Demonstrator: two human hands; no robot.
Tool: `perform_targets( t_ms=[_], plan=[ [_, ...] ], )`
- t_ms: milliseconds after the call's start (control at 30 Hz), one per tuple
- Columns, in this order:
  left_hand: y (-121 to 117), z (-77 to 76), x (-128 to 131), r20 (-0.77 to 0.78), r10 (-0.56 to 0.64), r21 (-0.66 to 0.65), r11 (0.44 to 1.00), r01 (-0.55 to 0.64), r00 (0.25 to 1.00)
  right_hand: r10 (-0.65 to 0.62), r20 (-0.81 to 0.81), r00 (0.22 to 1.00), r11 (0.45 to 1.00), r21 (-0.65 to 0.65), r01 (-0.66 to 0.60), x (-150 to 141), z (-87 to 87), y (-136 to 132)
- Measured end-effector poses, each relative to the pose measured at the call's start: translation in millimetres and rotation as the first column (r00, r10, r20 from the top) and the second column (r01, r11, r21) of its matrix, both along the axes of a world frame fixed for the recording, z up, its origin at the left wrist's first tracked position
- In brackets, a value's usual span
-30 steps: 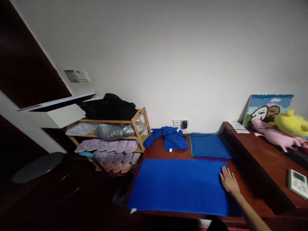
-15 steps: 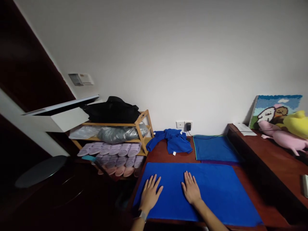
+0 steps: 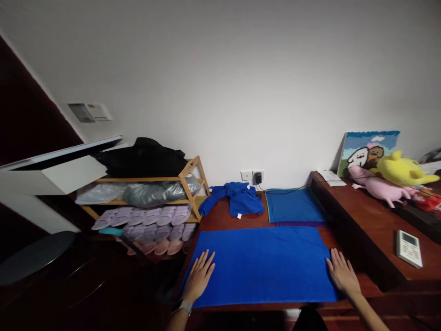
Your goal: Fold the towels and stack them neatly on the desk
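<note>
A bright blue towel (image 3: 262, 264) lies spread flat on a dark red wooden table (image 3: 227, 218). My left hand (image 3: 199, 277) rests palm down on the towel's left edge, fingers stretched out. At the towel's right edge my right hand (image 3: 342, 275) lies flat, fingers apart. Neither hand holds anything. Behind the towel sit a crumpled blue cloth (image 3: 236, 198) and a folded blue towel (image 3: 292, 205) stacked on a purple one.
A raised wooden ledge (image 3: 372, 220) on the right carries a white remote (image 3: 408, 248), pink and yellow plush toys (image 3: 386, 181) and a picture. To the left stands a wooden rack (image 3: 161, 202) of slippers with a black bag on top. A wall socket with a charger (image 3: 257, 176) is behind.
Both hands slid apart from the towel's middle to its left and right edges. The view shifted slightly.
</note>
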State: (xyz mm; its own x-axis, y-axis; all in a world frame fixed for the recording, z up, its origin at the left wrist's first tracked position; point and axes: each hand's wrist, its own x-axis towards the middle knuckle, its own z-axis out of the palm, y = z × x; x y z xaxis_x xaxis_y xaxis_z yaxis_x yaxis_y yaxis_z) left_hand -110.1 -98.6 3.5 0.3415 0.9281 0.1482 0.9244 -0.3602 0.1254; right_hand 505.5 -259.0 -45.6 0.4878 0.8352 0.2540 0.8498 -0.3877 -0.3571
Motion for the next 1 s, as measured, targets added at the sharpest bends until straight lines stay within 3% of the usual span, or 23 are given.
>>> perform_targets(
  t_ms=[100, 267, 367, 433, 500, 633, 733, 800, 867, 933, 1000],
  plan=[
    [-14.0, -7.2, -12.0, 0.019, 0.033, 0.098, 0.995, -0.035, 0.999, 0.090, 0.032, 0.995, 0.991, 0.100, -0.093, -34.5, 7.1, -0.3],
    [-38.5, -21.5, -29.2, 0.007, 0.131, 0.118, 0.984, -0.131, 0.991, 0.426, 0.024, 0.904, 0.902, 0.071, -0.427, -177.3, 17.2, 18.3],
    [-38.5, -20.2, -33.4, -0.015, 0.134, 0.073, 0.988, -0.133, 0.991, 0.524, 0.029, 0.851, 0.850, 0.043, -0.525, -219.6, 14.6, 19.8],
    [-35.9, -16.5, -35.3, -0.029, 0.127, 0.040, 0.991, -0.126, 0.991, 0.525, 0.018, 0.851, 0.851, 0.014, -0.526, -212.7, 9.0, 14.3],
    [-34.0, -14.1, -39.0, -0.035, 0.116, 0.025, 0.993, -0.115, 0.993, 0.475, -0.002, 0.880, 0.880, -0.018, -0.475, -181.8, 2.0, 4.4],
    [-29.0, -14.9, -52.4, -0.040, 0.103, 0.026, 0.994, -0.102, 0.994, 0.260, -0.012, 0.966, 0.965, -0.041, -0.260, -82.2, -4.0, -15.2],
    [-21.7, -7.5, -43.8, -0.009, 0.129, 0.072, 0.989, -0.128, 0.992, 0.112, -0.043, 0.993, 0.994, -0.014, -0.113, -11.6, 10.1, -5.1],
    [-22.0, 6.2, -7.7, 0.069, 0.132, 0.130, 0.982, -0.140, 0.989, 0.080, -0.121, 0.989, 0.997, 0.025, -0.078, 20.2, 25.4, 19.5],
    [-33.6, 22.0, 60.3, 0.166, 0.049, 0.157, 0.985, -0.075, 0.985, 0.103, -0.196, 0.975, 0.994, 0.062, -0.092, 37.5, 37.8, 52.7],
    [-58.6, 30.4, 154.9, 0.236, -0.152, 0.123, 0.984, 0.125, 0.960, 0.138, -0.236, 0.962, 0.989, 0.078, -0.123, 43.1, 42.1, 84.2],
    [-91.3, 23.2, 260.8, 0.261, -0.389, 0.114, 0.921, 0.371, 0.884, 0.150, -0.263, 0.953, 0.988, 0.083, -0.133, 41.8, 38.2, 105.5]
  ],
)
